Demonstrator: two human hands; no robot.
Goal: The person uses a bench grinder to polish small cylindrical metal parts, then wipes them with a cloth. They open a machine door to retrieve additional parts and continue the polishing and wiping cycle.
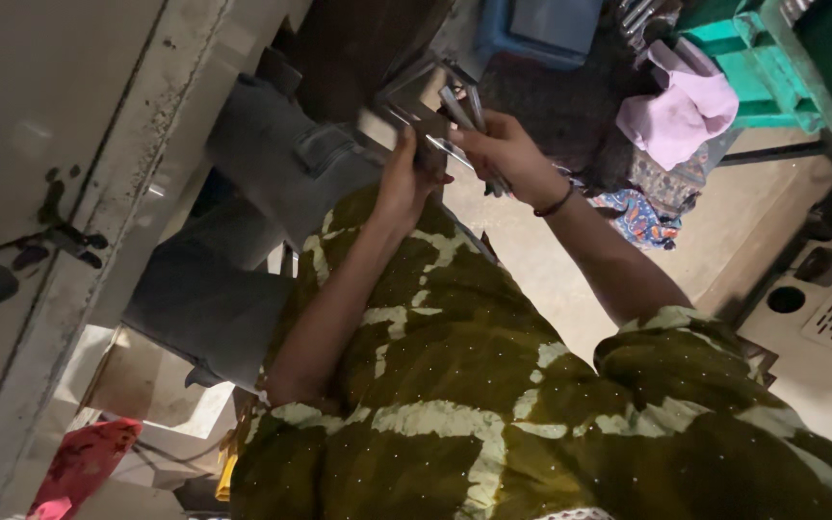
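Tan floor (570, 260) under tool-gripping hands (455, 159)

hands: 2, left (404, 183) and right (505, 152)
metal rods (461, 108): about 3
pink cloth (681, 106): 1
green crate (792, 58): 1

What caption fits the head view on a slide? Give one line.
Left hand steadies a dark metal piece while right hand grips thin metal rods, above an olive patterned garment.

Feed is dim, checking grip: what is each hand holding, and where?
Right hand grips thin metal strips near their lower ends; left hand steadies a dark metal piece from below.
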